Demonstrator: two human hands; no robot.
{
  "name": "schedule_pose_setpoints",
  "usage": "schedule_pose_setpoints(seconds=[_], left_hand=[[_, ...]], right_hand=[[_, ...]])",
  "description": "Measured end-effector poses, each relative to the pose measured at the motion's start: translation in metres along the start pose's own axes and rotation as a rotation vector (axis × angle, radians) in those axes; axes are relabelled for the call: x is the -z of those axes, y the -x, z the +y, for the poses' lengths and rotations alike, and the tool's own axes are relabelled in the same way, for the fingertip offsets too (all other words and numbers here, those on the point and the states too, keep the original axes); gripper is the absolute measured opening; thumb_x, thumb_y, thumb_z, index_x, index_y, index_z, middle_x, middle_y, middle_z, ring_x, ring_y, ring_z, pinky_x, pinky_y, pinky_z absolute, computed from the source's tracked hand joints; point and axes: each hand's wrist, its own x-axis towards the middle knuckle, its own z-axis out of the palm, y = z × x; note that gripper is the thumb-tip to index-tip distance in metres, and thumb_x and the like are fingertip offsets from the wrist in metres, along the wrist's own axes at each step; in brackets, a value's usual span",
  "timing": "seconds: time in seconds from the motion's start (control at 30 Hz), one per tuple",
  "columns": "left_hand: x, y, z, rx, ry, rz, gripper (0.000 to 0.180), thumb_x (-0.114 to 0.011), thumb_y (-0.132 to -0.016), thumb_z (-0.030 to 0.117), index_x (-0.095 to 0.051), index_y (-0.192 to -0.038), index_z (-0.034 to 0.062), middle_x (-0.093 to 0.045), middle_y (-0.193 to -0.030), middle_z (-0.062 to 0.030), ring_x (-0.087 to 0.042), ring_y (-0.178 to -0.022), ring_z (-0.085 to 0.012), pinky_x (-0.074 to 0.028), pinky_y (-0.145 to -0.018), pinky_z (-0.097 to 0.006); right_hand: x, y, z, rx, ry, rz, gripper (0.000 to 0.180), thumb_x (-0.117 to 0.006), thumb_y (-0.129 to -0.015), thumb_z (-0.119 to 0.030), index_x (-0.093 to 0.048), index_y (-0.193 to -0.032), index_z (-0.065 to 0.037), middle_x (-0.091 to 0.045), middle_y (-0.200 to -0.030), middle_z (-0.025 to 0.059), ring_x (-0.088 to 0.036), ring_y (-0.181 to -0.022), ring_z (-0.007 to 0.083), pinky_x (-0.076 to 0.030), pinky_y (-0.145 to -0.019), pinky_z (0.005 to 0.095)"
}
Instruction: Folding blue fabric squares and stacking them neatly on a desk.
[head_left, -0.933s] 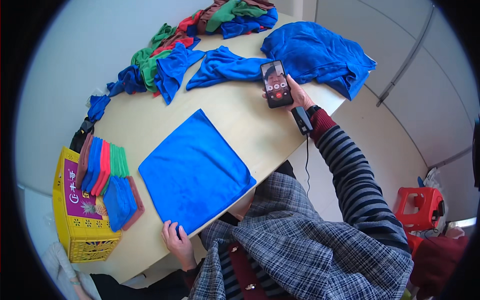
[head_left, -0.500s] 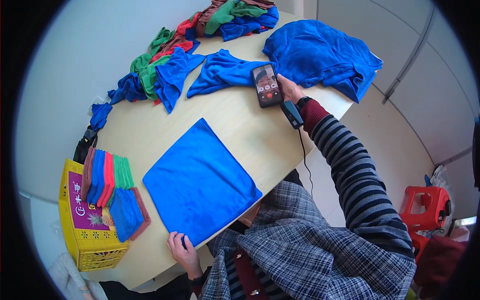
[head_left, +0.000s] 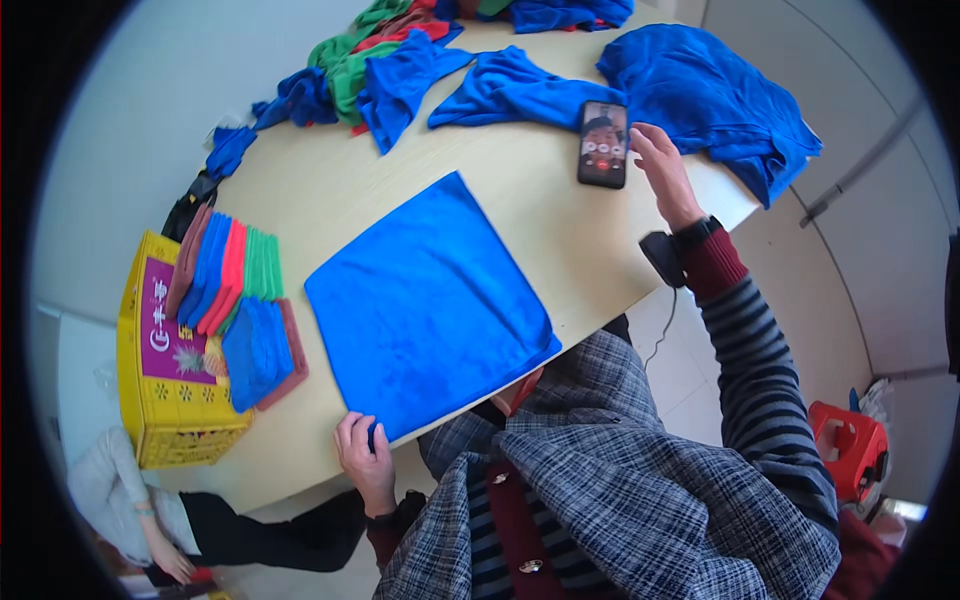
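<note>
A square blue cloth (head_left: 430, 300) is spread flat before me on the table. At its near left corner my left hand (head_left: 367, 462) pinches the edge between thumb and fingers. Farther off to the right, a black smartphone (head_left: 603, 146) with a video call on its screen lies by a crumpled blue cloth (head_left: 515, 92). Just right of the phone is my right hand (head_left: 663, 172), open, its fingers apart and nothing in it. A small black device (head_left: 664, 258) with a cable is at that wrist.
Folded cloths (head_left: 262, 265) in several colours stand in and against a yellow crate (head_left: 190, 415) at left. Loose cloths (head_left: 345, 70) line the table's far side. A large blue heap (head_left: 710, 95) sits far right. Another person (head_left: 120, 490) sits lower left; a red stool (head_left: 850, 450) stands right.
My right hand has let go of the phone and drawn a little to its right. My left hand stays at the cloth's corner. The whole view has shifted.
</note>
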Motion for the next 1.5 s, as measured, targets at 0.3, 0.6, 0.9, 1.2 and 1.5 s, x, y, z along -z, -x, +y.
schedule_pose_setpoints(seconds=[0.3, 0.6, 0.9, 1.2, 1.5], left_hand=[[0.017, -0.107, -0.053, -0.135, -0.037, -0.057, 0.012, -0.059, -0.097, 0.011, -0.065, -0.097, 0.0006, -0.063, -0.096, -0.0156, -0.06, -0.091, -0.0368, -0.048, -0.081, -0.044], [-0.065, -0.219, -0.188, -0.083, -0.151, 0.006, 0.028, -0.06, -0.097, 0.015, -0.063, -0.121, 0.003, -0.061, -0.122, -0.0195, -0.056, -0.115, -0.0383, -0.046, -0.101, -0.044], [-0.078, -0.254, -0.207, 0.134, 0.069, -0.208, 0.008, -0.064, -0.094, 0.008, -0.058, -0.096, 0.0024, -0.062, -0.096, -0.0118, -0.061, -0.085, -0.0231, -0.048, -0.077, -0.035], [0.061, -0.196, -0.094, 0.195, 0.96, -0.152, 0.014, -0.06, -0.1, 0.01, -0.055, -0.113, 0.0048, -0.058, -0.101, -0.0004, -0.055, -0.091, -0.0075, -0.044, -0.078, -0.023], [0.091, -0.185, -0.073, 0.144, 1.08, 0.024, 0.017, -0.059, -0.099, 0.013, -0.055, -0.112, 0.003, -0.059, -0.102, -0.0035, -0.058, -0.092, -0.0115, -0.047, -0.083, -0.028]], right_hand=[[-0.161, 0.028, -0.036, 0.486, 0.537, -0.663, 0.037, -0.059, -0.097, -0.022, -0.062, -0.13, -0.005, -0.064, -0.129, 0.0172, -0.064, -0.113, 0.0342, -0.052, -0.096, 0.0411], [-0.269, -0.012, 0.006, 0.361, 0.796, -0.51, 0.035, -0.064, -0.087, -0.026, -0.068, -0.116, -0.007, -0.066, -0.117, 0.0218, -0.064, -0.109, 0.0382, -0.052, -0.095, 0.0452], [-0.246, -0.035, -0.009, 0.184, 0.608, -0.627, 0.031, -0.064, -0.084, -0.021, -0.071, -0.109, -0.004, -0.071, -0.107, 0.0185, -0.069, -0.098, 0.0311, -0.055, -0.086, 0.042], [-0.146, 0.024, -0.114, 0.147, -0.085, -0.849, 0.015, -0.068, -0.096, -0.016, -0.064, -0.105, -0.005, -0.063, -0.085, 0.0003, -0.06, -0.077, 0.0091, -0.053, -0.068, 0.0259], [-0.135, 0.022, -0.153, 0.113, -0.195, -0.988, 0.015, -0.07, -0.095, -0.017, -0.065, -0.102, -0.006, -0.064, -0.084, -0.0001, -0.062, -0.075, 0.008, -0.051, -0.062, 0.0246]])
